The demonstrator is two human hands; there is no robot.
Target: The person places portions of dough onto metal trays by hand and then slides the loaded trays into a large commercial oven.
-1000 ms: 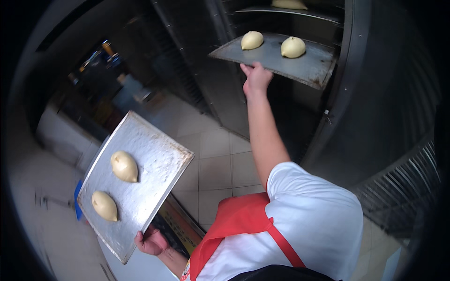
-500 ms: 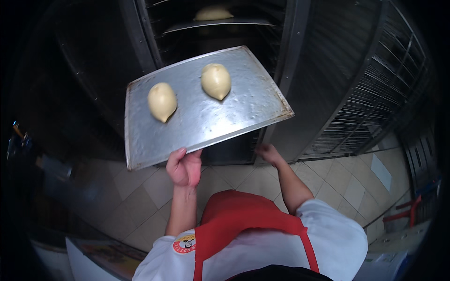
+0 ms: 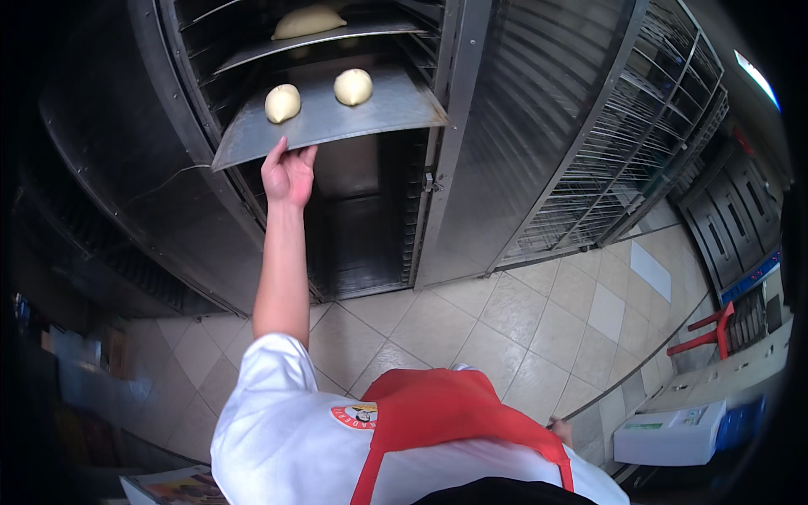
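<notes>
My left hand [image 3: 288, 175] grips the near edge of a metal baking tray [image 3: 324, 119], fingers under it and thumb at the edge. The arm is stretched out ahead, and the tray's far part is inside a tall metal rack cabinet [image 3: 454, 105]. Two pale, pointed dough pieces lie apart on the tray: a left one [image 3: 283, 104] and a right one [image 3: 353, 87]. Low at my right side, my right hand [image 3: 561, 431] shows only in small part beyond the apron; its fingers cannot be made out.
Above, another tray [image 3: 370, 32] carries a larger dough piece [image 3: 309, 23]. A metal door panel [image 3: 513, 143] and a wire rack [image 3: 581, 172] stand right of the opening. Tiled floor [image 3: 522, 320] lies below. Farther right are a red chair-like frame [image 3: 715, 332] and a white box-shaped item [image 3: 669, 438].
The tray has moved forward into the cabinet, and my left arm has stretched out with it. My right hand has dropped from near the cabinet to my side.
</notes>
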